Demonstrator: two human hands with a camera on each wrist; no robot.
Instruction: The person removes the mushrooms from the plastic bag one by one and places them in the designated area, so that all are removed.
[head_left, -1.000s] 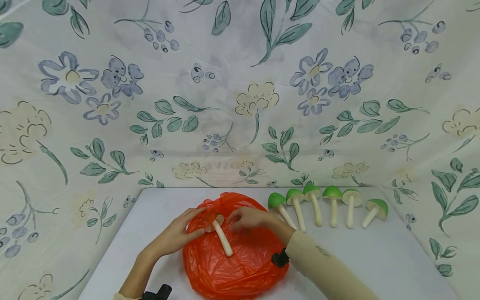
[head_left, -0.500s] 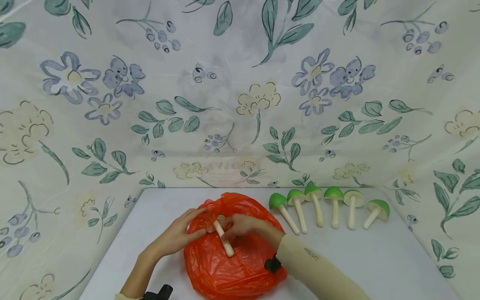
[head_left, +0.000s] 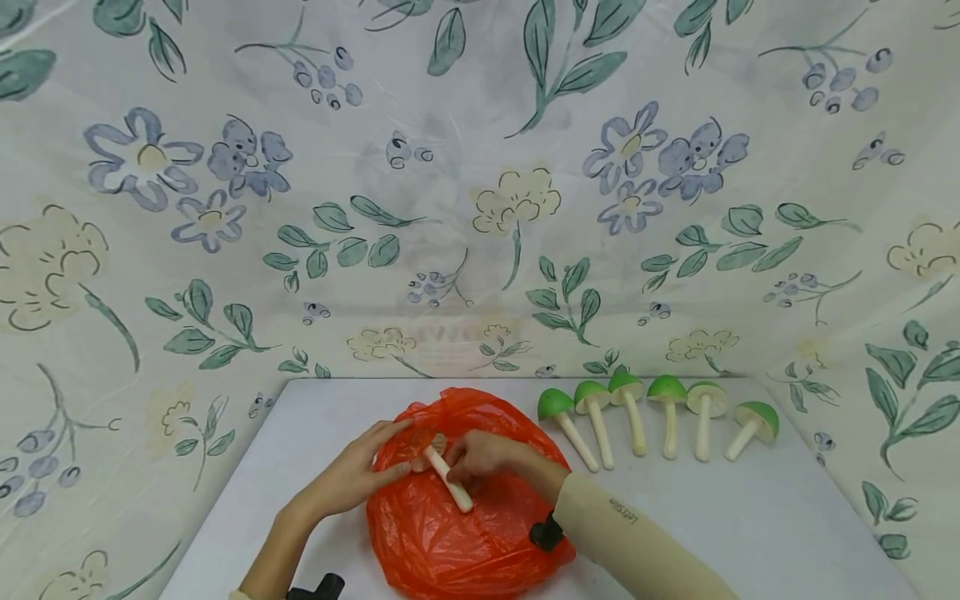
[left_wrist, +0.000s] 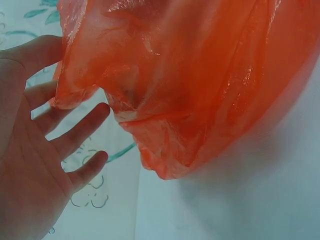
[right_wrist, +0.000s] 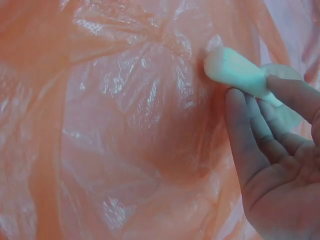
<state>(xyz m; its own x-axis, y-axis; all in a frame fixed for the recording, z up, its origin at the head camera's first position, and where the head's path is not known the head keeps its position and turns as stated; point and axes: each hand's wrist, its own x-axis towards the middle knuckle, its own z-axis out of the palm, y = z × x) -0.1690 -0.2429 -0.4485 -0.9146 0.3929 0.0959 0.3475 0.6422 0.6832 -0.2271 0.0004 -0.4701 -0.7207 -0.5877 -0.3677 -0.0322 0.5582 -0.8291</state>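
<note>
A toy mushroom [head_left: 459, 497] with a pale stem lies over the red plastic bag [head_left: 495, 533], its stem end toward the near side. Its cap end is at the bag's crumpled far-left part, where red film partly obscures it. My right hand [head_left: 486, 457] pinches the stem between thumb and fingers, also plain in the right wrist view, where the stem [right_wrist: 235, 72] looks whitish. My left hand [head_left: 360, 467] is at the bag's left edge, thumb and fingers spread apart. In the left wrist view, the thumb and index fingertips of this hand [left_wrist: 40, 145] are hidden by the film.
Several green-capped toy mushrooms [head_left: 667, 417] lie in a row at the back right of the white table [head_left: 697, 525]. A floral cloth [head_left: 450, 250] hangs behind the table and along its sides. Each wrist carries a black camera mount [head_left: 546, 533].
My right hand has come down and left from above the bag to the stem and now pinches it. The stem has shifted slightly toward the near right. My left hand stays in place.
</note>
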